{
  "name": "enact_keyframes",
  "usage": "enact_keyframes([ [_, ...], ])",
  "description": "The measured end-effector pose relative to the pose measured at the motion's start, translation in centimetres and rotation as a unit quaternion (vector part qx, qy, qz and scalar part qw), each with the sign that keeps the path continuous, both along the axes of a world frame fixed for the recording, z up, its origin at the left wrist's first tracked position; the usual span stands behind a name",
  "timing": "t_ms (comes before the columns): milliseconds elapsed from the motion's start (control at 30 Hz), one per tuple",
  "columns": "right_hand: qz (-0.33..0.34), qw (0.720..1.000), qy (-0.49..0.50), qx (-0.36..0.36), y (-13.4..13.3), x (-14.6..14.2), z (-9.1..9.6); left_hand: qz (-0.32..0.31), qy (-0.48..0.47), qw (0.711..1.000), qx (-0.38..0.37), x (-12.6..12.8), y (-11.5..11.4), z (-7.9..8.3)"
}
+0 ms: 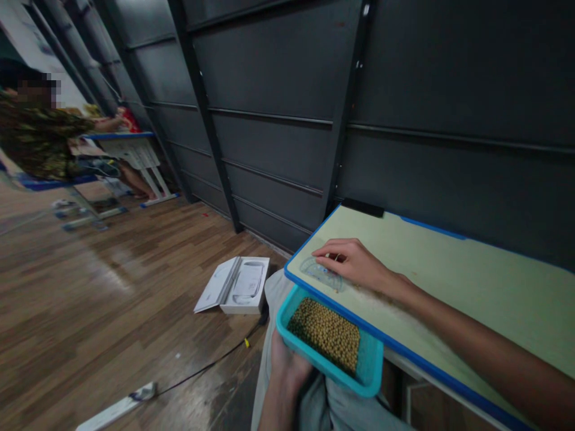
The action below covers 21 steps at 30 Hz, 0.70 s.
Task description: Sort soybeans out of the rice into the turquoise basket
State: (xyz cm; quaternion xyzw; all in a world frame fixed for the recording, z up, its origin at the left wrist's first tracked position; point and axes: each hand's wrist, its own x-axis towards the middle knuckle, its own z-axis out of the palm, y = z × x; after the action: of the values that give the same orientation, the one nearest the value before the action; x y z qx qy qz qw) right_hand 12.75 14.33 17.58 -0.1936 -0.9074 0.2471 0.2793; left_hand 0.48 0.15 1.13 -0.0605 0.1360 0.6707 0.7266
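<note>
A turquoise plastic basket (284,326) of dried soybeans (326,329) sits tilted at the desk's near edge, above my lap. My left hand (290,362) grips it from below and the side, its fingers mostly hidden under it. Over the desk's left end, my right hand (354,260) is lowered with thumb and fingertips brought together in a pinch. What the pinch holds, if anything, is too small to make out. Beneath those fingers lies a clear protractor (321,272), and a few tiny tan bits rest on the desktop close by.
The pale green desktop (471,281) has a blue rim and a black strip (362,208) at its back edge. On the floor are an open white box (245,286), a power strip (119,410) and its cable. A person (40,131) sits at another desk, far left.
</note>
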Motion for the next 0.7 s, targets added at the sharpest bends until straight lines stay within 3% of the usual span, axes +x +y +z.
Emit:
enact_keyframes([
  [500,-0.009,1.000,-0.011,-0.006,-1.3,-0.2,-0.3,0.013,-0.002,1.000,0.013,-0.1,0.1,-0.5],
  [700,-0.044,0.998,-0.037,0.035,-0.8,0.3,-0.1,0.005,-0.017,1.000,0.017,-0.1,0.1,-0.6],
])
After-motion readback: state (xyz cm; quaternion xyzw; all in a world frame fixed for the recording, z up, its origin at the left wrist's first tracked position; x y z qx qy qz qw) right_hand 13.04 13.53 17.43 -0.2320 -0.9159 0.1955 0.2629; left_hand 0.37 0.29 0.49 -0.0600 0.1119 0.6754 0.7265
